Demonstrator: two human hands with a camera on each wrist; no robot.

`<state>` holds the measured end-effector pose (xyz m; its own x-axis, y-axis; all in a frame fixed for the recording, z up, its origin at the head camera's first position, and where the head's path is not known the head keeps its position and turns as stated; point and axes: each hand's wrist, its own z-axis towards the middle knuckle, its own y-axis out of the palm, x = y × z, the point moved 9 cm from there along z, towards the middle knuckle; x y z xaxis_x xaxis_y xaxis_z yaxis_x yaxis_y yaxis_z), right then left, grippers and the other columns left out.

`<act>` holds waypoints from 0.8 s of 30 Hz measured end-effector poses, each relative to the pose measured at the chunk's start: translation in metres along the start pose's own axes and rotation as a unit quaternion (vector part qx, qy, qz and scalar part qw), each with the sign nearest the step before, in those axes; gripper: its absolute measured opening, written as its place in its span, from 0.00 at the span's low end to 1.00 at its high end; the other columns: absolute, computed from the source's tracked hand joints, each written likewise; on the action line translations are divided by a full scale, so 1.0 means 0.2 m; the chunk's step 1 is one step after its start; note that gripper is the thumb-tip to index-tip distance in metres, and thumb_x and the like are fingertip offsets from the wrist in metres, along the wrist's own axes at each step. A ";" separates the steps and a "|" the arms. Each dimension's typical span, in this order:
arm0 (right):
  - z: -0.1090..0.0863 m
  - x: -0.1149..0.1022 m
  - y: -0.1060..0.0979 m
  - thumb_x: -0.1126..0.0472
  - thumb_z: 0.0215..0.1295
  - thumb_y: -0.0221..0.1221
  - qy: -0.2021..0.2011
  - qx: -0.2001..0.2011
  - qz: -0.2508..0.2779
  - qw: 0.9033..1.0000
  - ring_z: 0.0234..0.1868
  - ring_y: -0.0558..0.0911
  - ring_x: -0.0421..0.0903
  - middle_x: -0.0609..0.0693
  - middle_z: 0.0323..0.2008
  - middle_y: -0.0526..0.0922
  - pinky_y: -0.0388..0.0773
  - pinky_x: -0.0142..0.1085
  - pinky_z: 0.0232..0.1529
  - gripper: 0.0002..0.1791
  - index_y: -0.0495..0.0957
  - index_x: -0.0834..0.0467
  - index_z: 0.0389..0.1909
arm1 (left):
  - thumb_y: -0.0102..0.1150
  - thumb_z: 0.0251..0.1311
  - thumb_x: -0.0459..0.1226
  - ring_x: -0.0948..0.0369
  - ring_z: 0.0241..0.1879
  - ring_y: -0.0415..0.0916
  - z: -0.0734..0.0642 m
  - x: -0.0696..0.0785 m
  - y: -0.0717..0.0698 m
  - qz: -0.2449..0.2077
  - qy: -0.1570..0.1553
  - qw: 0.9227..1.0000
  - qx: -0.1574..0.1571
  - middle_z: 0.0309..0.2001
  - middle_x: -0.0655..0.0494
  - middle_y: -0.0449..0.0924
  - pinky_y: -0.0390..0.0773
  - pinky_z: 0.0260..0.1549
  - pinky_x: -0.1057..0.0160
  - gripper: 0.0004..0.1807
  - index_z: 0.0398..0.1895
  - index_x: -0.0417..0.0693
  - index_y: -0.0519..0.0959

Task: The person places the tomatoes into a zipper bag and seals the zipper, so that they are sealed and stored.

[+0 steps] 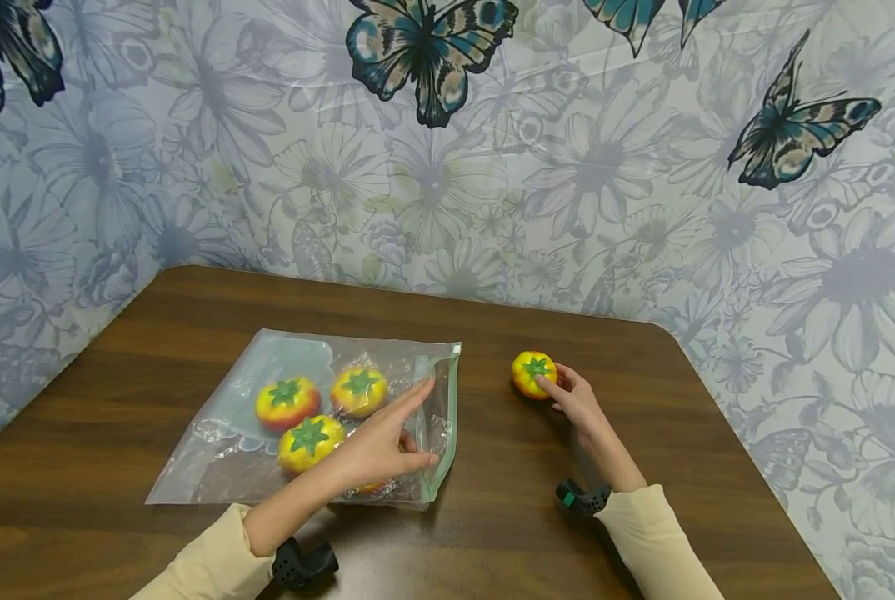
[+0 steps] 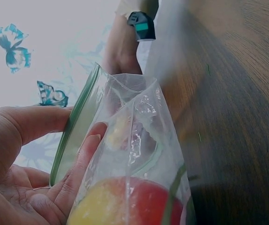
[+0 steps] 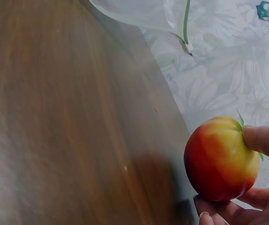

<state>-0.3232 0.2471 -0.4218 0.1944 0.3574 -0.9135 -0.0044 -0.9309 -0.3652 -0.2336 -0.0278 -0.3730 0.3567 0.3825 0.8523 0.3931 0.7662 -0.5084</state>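
Note:
A clear zip bag (image 1: 215,467) with a green zip edge (image 1: 451,417) lies on the table, holding several yellow-red tomatoes with green star-shaped tops, such as this tomato (image 1: 287,403). My left hand (image 1: 368,450) is at the bag's mouth, thumb and fingers spread and mostly straight. In the left wrist view, those fingers touch the plastic by the green strip, and a bagged tomato (image 2: 130,201) shows below. To the right of the bag, my right hand (image 1: 578,404) pinches a single tomato (image 1: 532,372) between thumb and fingers. The right wrist view shows this tomato (image 3: 221,159) held from the side.
The brown wooden table (image 1: 507,533) has a rounded far right corner. Behind it hangs a pale floral cloth (image 1: 590,167) with butterflies. Black bands are on the left wrist (image 1: 305,564) and right wrist (image 1: 582,497).

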 end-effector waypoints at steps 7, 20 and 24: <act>-0.05 -0.04 0.06 0.51 0.67 0.56 -0.011 -0.015 -0.003 1.000 0.54 0.67 0.53 0.64 0.60 0.65 0.71 0.36 0.45 0.36 0.56 0.67 0.68 | 0.69 0.50 0.32 0.64 0.25 0.73 0.00 0.00 0.00 0.000 0.000 1.000 -0.001 0.72 0.44 0.46 0.77 0.22 0.63 0.51 0.73 0.44 0.48; -0.18 -0.19 0.22 0.55 0.66 0.57 -0.054 -0.056 -0.015 0.997 0.56 0.68 0.57 0.65 0.59 0.67 0.70 0.48 0.51 0.33 0.59 0.67 0.66 | 0.69 0.50 0.33 0.64 0.25 0.73 0.00 0.00 0.00 0.006 -0.002 1.000 -0.003 0.72 0.44 0.45 0.77 0.22 0.64 0.51 0.73 0.45 0.48; -0.19 -0.19 0.27 0.52 0.65 0.58 -0.070 -0.062 -0.034 0.995 0.55 0.69 0.56 0.63 0.58 0.69 0.72 0.45 0.49 0.33 0.61 0.65 0.65 | 0.69 0.50 0.33 0.65 0.25 0.73 0.00 0.00 0.00 0.006 0.001 1.000 -0.004 0.72 0.44 0.46 0.76 0.22 0.65 0.50 0.73 0.44 0.49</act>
<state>-0.2938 0.1805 -0.4004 0.0513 0.4190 -0.9065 0.1260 -0.9032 -0.4103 -0.2337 -0.0269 -0.3734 0.3637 0.3904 0.8458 0.3957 0.7572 -0.5197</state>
